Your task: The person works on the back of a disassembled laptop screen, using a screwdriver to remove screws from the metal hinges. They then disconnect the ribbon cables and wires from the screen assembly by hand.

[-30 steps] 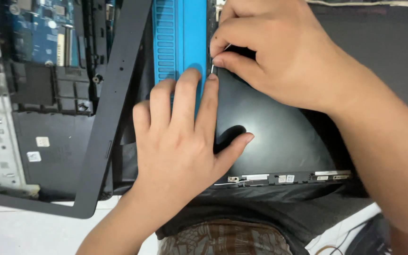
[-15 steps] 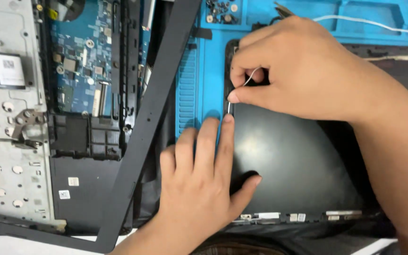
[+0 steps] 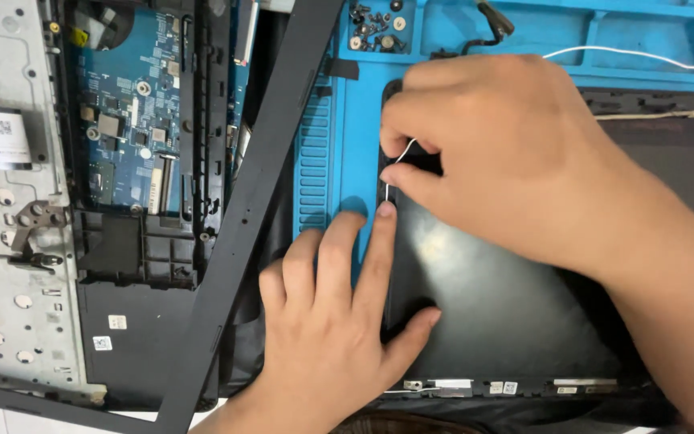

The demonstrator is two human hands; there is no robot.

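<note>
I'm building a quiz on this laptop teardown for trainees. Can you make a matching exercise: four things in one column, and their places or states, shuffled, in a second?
Things:
1. left hand
2. right hand
3. loose screws
4. circuit board

Places or states:
A. in a compartment of the blue mat, top centre
B. pinching a thin white wire
C. exposed inside the opened laptop base, at left
D. pressed flat, fingers spread, at the left edge of the black panel

Pairs: 1-D, 2-B, 3-A, 4-C
</note>
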